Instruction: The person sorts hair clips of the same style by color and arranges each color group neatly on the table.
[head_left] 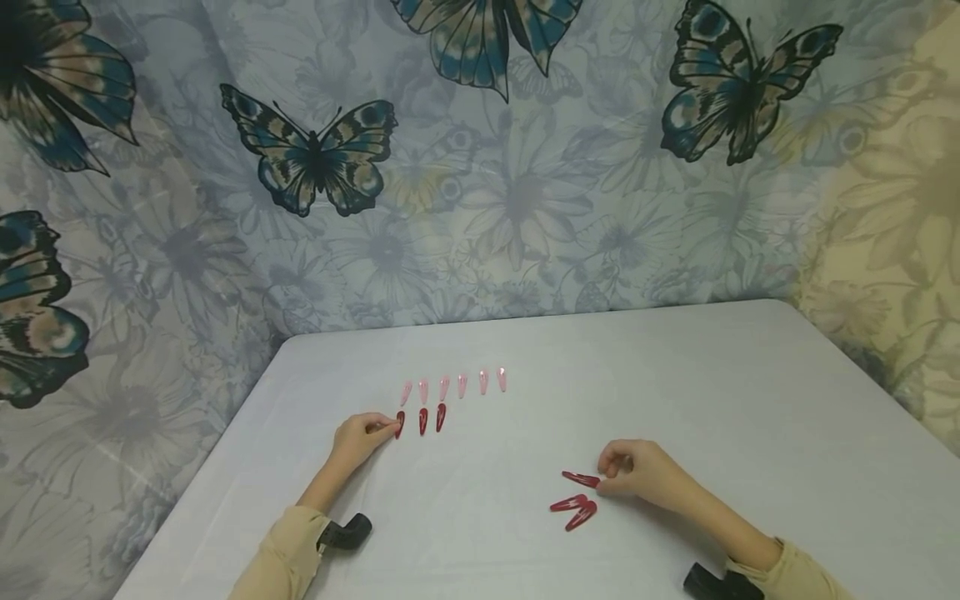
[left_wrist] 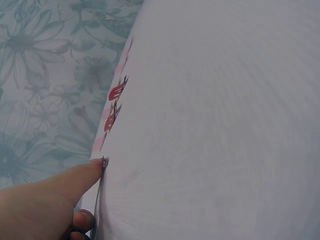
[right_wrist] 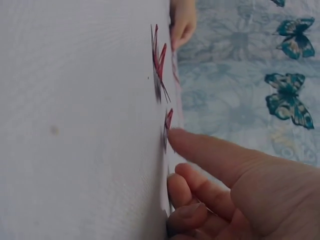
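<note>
Red snap hair clips lie in two places on the white table. In the head view my left hand (head_left: 365, 439) pinches the leftmost red hair clip (head_left: 400, 424) of a short row, with two more, such as the middle red clip (head_left: 423, 422), to its right. The left wrist view shows the thumb (left_wrist: 85, 175) on that clip. My right hand (head_left: 645, 475) is at the far end of a loose red clip (head_left: 581, 479), its thumb (right_wrist: 200, 147) touching it and the other fingers curled apart. Two overlapping red clips (head_left: 567, 503) lie just nearer to me.
Several pink hair clips (head_left: 462, 386) form a row behind the red ones. A patterned butterfly cloth (head_left: 517, 200) hangs behind the table (head_left: 675, 375). Black wrist cameras (head_left: 348, 532) sit at both cuffs, close to the tabletop.
</note>
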